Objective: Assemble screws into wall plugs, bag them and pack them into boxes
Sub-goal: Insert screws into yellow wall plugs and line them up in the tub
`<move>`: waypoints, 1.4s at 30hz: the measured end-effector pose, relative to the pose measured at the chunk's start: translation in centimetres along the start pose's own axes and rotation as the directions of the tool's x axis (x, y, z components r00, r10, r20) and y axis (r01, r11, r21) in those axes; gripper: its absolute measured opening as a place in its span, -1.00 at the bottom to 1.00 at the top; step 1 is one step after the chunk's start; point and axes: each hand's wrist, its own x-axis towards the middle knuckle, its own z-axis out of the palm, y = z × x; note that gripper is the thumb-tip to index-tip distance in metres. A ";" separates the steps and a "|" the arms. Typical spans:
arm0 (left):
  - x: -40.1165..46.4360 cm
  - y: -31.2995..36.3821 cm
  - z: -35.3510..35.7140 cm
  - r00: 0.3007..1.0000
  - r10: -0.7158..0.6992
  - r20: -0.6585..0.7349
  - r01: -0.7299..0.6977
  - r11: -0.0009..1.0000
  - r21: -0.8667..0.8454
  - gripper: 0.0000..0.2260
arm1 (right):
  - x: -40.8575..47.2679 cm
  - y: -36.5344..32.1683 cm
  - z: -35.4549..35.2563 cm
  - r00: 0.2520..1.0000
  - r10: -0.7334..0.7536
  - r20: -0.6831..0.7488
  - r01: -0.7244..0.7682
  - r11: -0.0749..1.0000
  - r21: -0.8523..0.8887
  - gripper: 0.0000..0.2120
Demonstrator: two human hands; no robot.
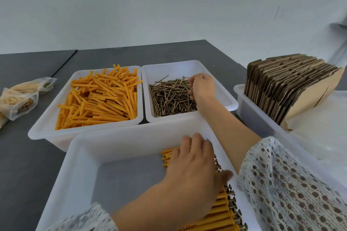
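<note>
Loose orange wall plugs (101, 97) fill the back-left white tray (47, 127). Brass screws (170, 97) lie heaped in the back-right tray (225, 103). My right hand (202, 86) reaches into that tray, and its curled fingers pinch several screws at the heap's right edge. In the near tray (84, 174) lies a row of assembled plugs with screws (223, 210). My left hand (193, 167) rests flat on that row with straight fingers, hiding its middle.
Filled plastic bags (22, 97) lie on the dark table (28, 165) at the far left. At the right a white bin (251, 112) holds a stack of flat cardboard boxes (289, 86), with clear plastic bags (323, 129) in front of it.
</note>
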 end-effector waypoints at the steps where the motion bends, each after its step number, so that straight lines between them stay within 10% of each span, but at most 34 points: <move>1: -0.4 0.2 0.7 0.997 -0.040 0.065 0.039 0.999 0.022 -0.35 | 0.1 0.0 0.1 1.000 -0.007 -0.003 0.007 1.000 -0.002 -0.69; 7: -1.4 0.6 3.2 0.960 -0.165 0.226 0.162 0.986 0.032 -0.01 | 0.3 0.1 0.2 1.000 -0.002 0.008 0.002 1.000 0.005 -0.70; 29: 0.2 -0.5 1.5 0.961 -0.025 0.276 0.059 0.992 -0.112 -0.15 | -0.3 -0.2 0.3 0.999 -0.016 0.041 0.020 0.995 -0.098 -0.70; 32: 1.1 -1.7 -2.5 1.000 -0.020 -0.024 0.013 0.962 -0.272 -0.49 | 0.1 0.4 0.5 0.997 -0.057 0.042 0.064 0.976 -0.208 -0.74; 36: 1.8 -5.5 -6.7 0.824 -0.115 -0.555 -0.008 0.977 -0.215 -0.72 | 0.2 1.0 1.0 0.947 -0.006 0.321 0.203 0.787 -0.583 -0.85; 39: 2.0 -10.3 -7.4 0.697 -0.238 -0.677 0.257 0.964 -0.073 -0.76 | -0.4 1.4 1.9 0.867 0.216 0.450 0.327 0.436 -0.839 -0.63; 42: 1.8 -14.4 -7.0 0.625 -0.498 -0.601 0.544 0.830 -0.122 -0.77 | -0.8 1.2 2.4 0.851 0.286 0.441 0.346 0.328 -0.879 -0.51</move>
